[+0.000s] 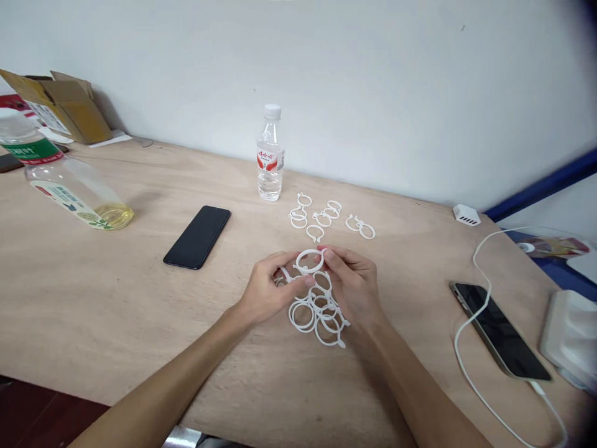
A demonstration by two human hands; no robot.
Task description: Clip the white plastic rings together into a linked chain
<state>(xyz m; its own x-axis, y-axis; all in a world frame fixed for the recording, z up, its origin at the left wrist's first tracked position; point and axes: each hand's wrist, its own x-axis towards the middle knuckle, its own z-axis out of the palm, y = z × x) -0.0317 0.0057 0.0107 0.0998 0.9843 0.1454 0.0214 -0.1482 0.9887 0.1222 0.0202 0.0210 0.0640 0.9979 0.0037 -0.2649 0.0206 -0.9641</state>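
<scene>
Between both hands a white plastic ring (310, 251) is held up over the table. My right hand (352, 277) pinches its right side between thumb and fingers. With its fingers curled behind the ring and its thumb stretched below, my left hand (273, 283) grips its left side, and more white plastic shows by that palm. Under the hands lies a heap of similar white rings (303, 330), overlapping one another, some with small tabs. Farther back, several loose white rings (314, 234) lie spread out on the wooden table (209, 354).
A clear water bottle (270, 155) stands by the wall. To the left are a black phone (198, 236), a tilted-looking bottle (74, 180) with yellow liquid, and a cardboard box (77, 106). At right lie a charging phone (501, 330), its white cable (459, 348) and a white plug (466, 214).
</scene>
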